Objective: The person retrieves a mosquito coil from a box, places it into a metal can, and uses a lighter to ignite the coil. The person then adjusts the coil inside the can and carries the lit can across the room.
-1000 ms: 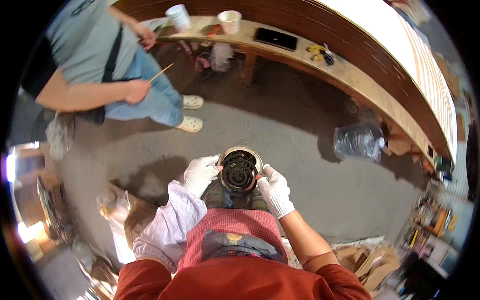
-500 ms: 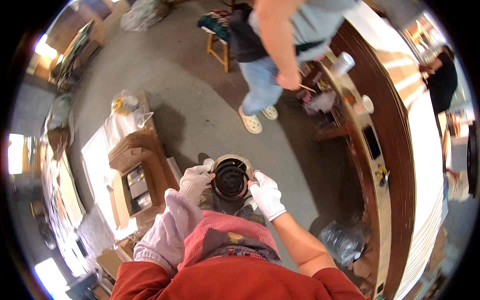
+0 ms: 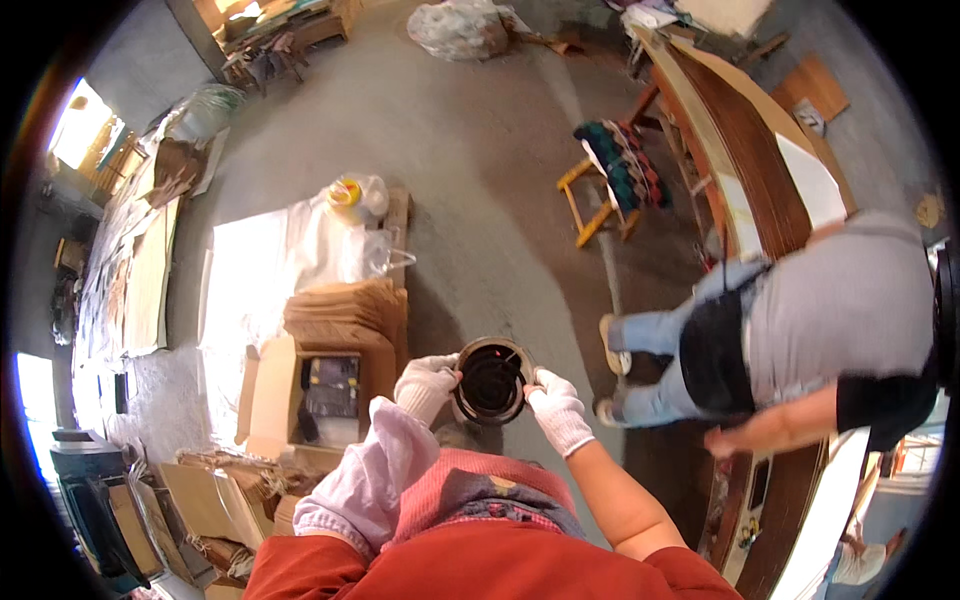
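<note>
Held level in front of me is a round metal tin (image 3: pixel 493 419) with a black mosquito coil (image 3: pixel 490 384) inside; a small red glow shows near the coil's top. My left hand (image 3: pixel 426 389), in a white knit glove, grips the tin's left rim. On the opposite rim, the gloved fingers of my right hand (image 3: pixel 560 410) are closed. A pale lilac sleeve cover (image 3: pixel 365 480) hangs over my left forearm, while my right forearm is bare.
An open carton (image 3: pixel 268 400) and stacked brown cardboard (image 3: pixel 345 315) lie to my left. A co-worker (image 3: pixel 830 320) leans at the long workbench (image 3: pixel 720 130) on the right. Ahead stands a stool (image 3: pixel 600 195) with a patterned cushion; a plastic bundle (image 3: pixel 458 28) lies farther off.
My view has shifted, and the co-worker, earlier ahead of me, is now on the right with an arm stretched out. Both my hands still hold the tin.
</note>
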A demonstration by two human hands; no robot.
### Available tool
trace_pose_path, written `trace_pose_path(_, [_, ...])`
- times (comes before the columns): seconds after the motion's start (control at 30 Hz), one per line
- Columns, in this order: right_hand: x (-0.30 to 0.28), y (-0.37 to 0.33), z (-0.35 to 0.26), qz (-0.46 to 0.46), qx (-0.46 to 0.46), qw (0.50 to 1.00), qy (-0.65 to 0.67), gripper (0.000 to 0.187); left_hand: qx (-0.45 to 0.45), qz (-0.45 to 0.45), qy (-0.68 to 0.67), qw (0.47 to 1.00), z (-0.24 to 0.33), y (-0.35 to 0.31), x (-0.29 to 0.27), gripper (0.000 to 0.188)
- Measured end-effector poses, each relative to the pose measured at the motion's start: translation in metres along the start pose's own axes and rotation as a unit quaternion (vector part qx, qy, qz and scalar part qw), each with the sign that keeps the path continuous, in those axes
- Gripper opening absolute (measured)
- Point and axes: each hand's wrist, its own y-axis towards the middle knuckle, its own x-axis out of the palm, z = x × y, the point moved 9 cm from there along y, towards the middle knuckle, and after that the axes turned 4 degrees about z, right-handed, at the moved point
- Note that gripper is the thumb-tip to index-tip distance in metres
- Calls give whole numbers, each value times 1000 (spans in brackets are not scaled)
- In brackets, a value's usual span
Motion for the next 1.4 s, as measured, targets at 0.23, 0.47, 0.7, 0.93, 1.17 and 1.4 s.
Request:
trace_pose_path(0.23, [4,110,-91,10,-46,998,36,44,-40,1,-95,995,82,86,-54,29])
trace_pose_path(0.47, [-21,220,-217,-25,-56,998,-16,36,-32,51,-68,996,148,204,-93,31])
trace_pose_path(0.7, [-47,349,-359,-68,-100,987,-102,41,-35,105,-186,976,248,308,-148,30])
trace_pose_path(0.93, [-73,474,-496,-72,-153,973,-155,48,-75,139,-225,961,365,405,-196,21])
trace_pose_path(1.17, [-59,623,-599,-86,-162,975,-127,45,-47,167,-294,940,486,504,-263,22])
trace_pose_path(1.4, [-54,741,-737,-94,-177,968,-148,47,-70,128,-343,928,573,644,-329,25])
